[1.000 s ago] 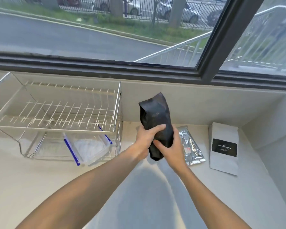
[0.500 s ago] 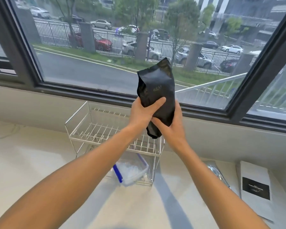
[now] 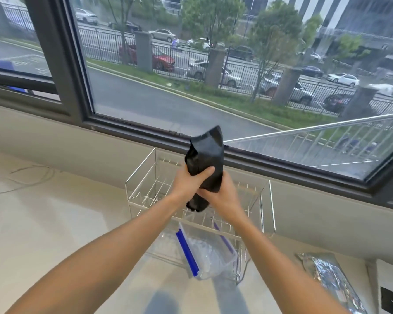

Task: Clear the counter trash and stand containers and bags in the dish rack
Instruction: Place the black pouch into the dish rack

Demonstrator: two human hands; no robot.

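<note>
A black pouch bag [image 3: 205, 155] stands upright in the air above the top tier of the wire dish rack [image 3: 270, 207]. My left hand [image 3: 190, 183] wraps its middle from the left. My right hand [image 3: 222, 198] grips its lower part from the right. A clear container with blue clips [image 3: 204, 252] sits tilted in the rack's lower tier. On the counter to the right lie a silver foil bag [image 3: 329, 279] and a white bag with a black label [image 3: 390, 291], cut off by the frame edge.
The pale counter [image 3: 43, 234] runs left of the rack, with a thin cable [image 3: 21, 177] lying on it near the wall. A dark-framed window [image 3: 77, 87] runs along the back, just behind the rack.
Both hands carried the black pouch from above the counter to the right of the rack to over the rack's top tier. My view has risen and swung left.
</note>
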